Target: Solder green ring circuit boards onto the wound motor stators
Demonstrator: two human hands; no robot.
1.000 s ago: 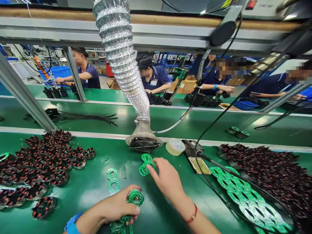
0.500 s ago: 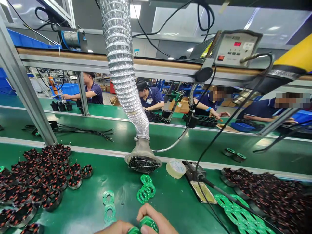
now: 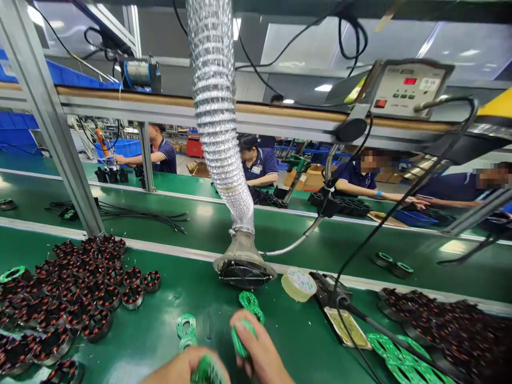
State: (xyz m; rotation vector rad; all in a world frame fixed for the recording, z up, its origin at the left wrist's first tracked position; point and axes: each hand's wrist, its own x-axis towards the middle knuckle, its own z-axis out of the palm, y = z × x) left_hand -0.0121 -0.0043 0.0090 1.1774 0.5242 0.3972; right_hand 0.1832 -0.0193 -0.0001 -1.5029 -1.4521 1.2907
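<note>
My left hand point(image 3: 182, 367) is at the bottom edge, its fingers closed round a green ring-shaped circuit board point(image 3: 208, 370), blurred by motion. Just to the right and a little higher, my right hand point(image 3: 258, 346) grips another green circuit board point(image 3: 241, 338) between thumb and fingers. Beyond the right hand lie some loose green ring boards point(image 3: 250, 301), partly covered by it. A short strip of joined green ring boards point(image 3: 186, 326) rests on the green bench beyond my left hand.
Many copper-wound motor stators point(image 3: 96, 298) crowd the left side, with another heap point(image 3: 448, 325) at right. A fume extractor hood point(image 3: 245, 266) hangs mid-bench. Nearby are a tape roll point(image 3: 298, 284), soldering-iron stand point(image 3: 332, 290) and green board panels point(image 3: 400, 360). Co-workers sit across the line.
My hands have moved apart, each with a green board; the right one has gone up and forward over the loose boards. The view has shifted slightly left.
</note>
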